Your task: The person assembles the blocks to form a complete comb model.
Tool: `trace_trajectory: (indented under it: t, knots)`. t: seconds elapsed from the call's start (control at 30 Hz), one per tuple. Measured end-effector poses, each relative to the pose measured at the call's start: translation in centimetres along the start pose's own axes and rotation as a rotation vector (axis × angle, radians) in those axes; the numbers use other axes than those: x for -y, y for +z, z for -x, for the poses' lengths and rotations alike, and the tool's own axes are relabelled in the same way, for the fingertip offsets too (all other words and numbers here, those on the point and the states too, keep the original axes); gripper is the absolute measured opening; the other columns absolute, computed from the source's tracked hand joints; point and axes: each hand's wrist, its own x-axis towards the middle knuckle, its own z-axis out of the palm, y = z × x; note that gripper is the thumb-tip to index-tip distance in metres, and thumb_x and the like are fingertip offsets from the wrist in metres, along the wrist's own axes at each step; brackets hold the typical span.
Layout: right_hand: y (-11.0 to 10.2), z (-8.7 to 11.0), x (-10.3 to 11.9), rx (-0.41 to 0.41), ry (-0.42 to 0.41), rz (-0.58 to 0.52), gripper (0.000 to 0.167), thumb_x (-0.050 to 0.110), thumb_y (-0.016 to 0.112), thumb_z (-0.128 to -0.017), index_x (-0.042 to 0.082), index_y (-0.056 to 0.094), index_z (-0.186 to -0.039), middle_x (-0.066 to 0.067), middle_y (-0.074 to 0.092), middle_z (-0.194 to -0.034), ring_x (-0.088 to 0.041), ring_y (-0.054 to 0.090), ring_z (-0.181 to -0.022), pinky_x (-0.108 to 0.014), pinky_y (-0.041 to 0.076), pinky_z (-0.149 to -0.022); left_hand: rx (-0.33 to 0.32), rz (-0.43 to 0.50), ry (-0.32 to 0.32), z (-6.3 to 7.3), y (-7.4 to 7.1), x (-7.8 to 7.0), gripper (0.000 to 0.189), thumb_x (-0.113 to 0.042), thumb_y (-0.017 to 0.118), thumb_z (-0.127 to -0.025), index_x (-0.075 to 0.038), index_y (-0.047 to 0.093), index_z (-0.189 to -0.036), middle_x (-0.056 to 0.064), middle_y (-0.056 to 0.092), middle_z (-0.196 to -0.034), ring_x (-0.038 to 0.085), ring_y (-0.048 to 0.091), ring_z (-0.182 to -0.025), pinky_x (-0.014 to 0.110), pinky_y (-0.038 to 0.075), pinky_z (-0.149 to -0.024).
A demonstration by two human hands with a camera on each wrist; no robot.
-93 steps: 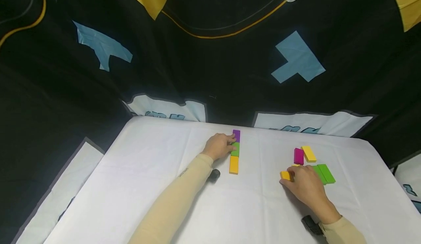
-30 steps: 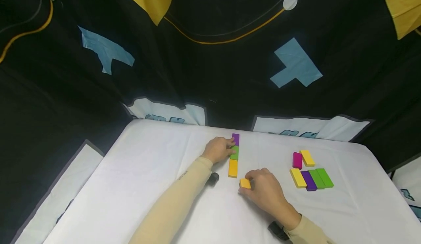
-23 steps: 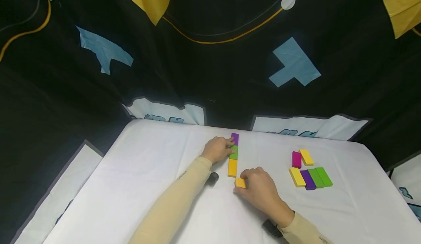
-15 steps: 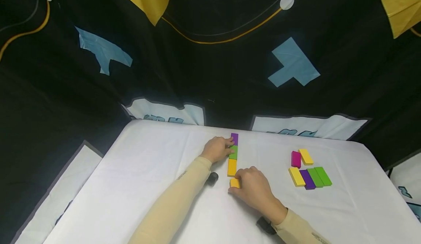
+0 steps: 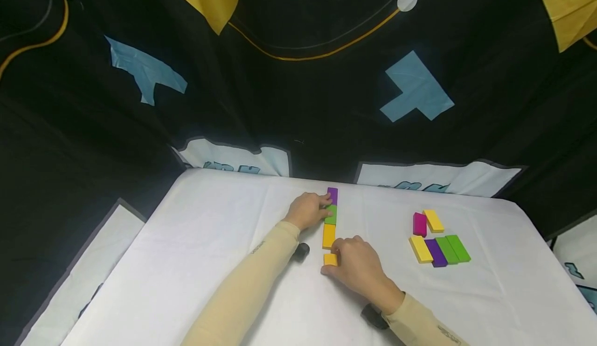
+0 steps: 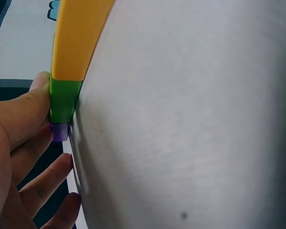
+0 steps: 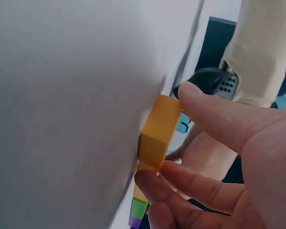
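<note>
A straight line of blocks lies flat on the white table: purple (image 5: 333, 193) at the far end, green (image 5: 332, 216) in the middle, orange (image 5: 329, 236) nearest me. My left hand (image 5: 307, 211) touches the line from its left side. In the left wrist view the thumb meets the side of the green block (image 6: 65, 100), and a finger is by the purple block (image 6: 60, 132). My right hand (image 5: 361, 264) pinches another orange block (image 5: 330, 259) between thumb and fingers. In the head view, that block sits just in front of the line's near end, with a small gap showing.
To the right lie a magenta block (image 5: 420, 224) and a yellow block (image 5: 434, 221). Below them another yellow block (image 5: 421, 249), a purple block (image 5: 436, 253) and two green blocks (image 5: 452, 249) sit side by side. A black curtain (image 5: 298, 107) hangs behind the table (image 5: 196, 242).
My right hand has carried the orange block leftward from the right-hand group to the near end of the line. My left hand has stayed at the line.
</note>
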Motion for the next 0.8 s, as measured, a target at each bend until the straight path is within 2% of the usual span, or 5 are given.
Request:
trace_trajectory:
  t: [0.2,0.4,0.8]
  knots:
    - [-0.6,0.8,-0.6,-0.027,0.013,-0.037,0.033,0.029,0.088,-0.076,0.009,0.076,-0.099,0.005,0.066,-0.077,-0.013,0.056,-0.073,-0.029,0.049,-0.063,-0.002,-0.002,0.006,0.0,0.0,0.0,0.042,-0.034,0.075,-0.091,-0.022,0.067,-0.131,-0.01,0.057,-0.142,0.026,0.053,-0.134,0.041,0.042,-0.111]
    - [-0.9,1.4,-0.9,-0.014,-0.004,-0.077,0.017,0.019,0.085,-0.08,0.015,0.081,-0.095,0.004,0.076,-0.09,-0.013,0.066,-0.084,-0.03,0.056,-0.072,-0.003,-0.001,0.008,0.0,0.0,0.1,0.043,-0.034,0.075,-0.09,-0.021,0.067,-0.131,-0.011,0.057,-0.142,0.025,0.052,-0.134,0.041,0.042,-0.112]
    - [-0.5,1.5,-0.8,-0.035,-0.045,-0.062,0.011,0.016,0.085,-0.079,0.017,0.082,-0.09,0.002,0.078,-0.091,-0.019,0.072,-0.089,-0.037,0.06,-0.075,0.0,-0.016,0.008,-0.1,-0.1,0.0,0.043,-0.034,0.075,-0.091,-0.022,0.066,-0.131,-0.012,0.057,-0.142,0.024,0.052,-0.135,0.04,0.04,-0.113]
